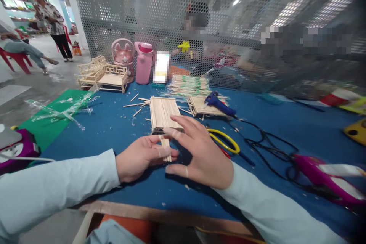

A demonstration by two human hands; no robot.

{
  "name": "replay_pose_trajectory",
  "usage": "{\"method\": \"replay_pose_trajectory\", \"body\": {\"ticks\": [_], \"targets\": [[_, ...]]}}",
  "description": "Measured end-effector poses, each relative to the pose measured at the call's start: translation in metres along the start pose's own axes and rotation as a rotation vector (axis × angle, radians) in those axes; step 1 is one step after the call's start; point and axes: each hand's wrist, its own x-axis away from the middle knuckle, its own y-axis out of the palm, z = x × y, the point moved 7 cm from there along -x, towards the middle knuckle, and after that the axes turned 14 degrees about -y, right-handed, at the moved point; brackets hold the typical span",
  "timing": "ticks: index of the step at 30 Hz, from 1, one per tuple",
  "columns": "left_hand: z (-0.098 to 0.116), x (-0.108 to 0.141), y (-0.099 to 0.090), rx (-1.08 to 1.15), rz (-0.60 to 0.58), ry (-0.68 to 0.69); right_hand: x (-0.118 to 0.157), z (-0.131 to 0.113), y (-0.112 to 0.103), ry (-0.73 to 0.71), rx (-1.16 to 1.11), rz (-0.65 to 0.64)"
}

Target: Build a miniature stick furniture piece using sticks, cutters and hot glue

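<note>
Several short wooden sticks (166,150), lined up side by side, are pinched between the thumb and fingers of my left hand (140,157). My right hand (201,150) is just right of them, fingers spread and thumb apart, holding nothing. Pale tape or finger covers wrap some fingertips of both hands. Right behind my hands lies a slatted wooden panel piece (164,112), its near right corner partly hidden by my right fingers. A blue glue gun (219,105) rests on a smaller stick-built piece (204,107) farther right.
On the blue tabletop (120,194) are yellow-handled pliers (225,141), black cables (264,146) and a purple device (323,177). Behind stand stick furniture (110,78), a pink bottle (143,63), a phone (161,68) and stick bundles (188,85). A person (53,21) stands at far left.
</note>
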Motion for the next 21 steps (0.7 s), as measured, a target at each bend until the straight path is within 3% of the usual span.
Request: {"method": "replay_pose_trajectory", "body": {"ticks": [4, 21], "targets": [[-0.002, 0.000, 0.003, -0.016, -0.039, -0.013, 0.000, 0.006, 0.007, 0.033, -0.051, 0.090], [0.002, 0.009, 0.013, -0.068, -0.126, 0.033, 0.004, -0.009, -0.001, 0.043, -0.043, 0.299]]}}
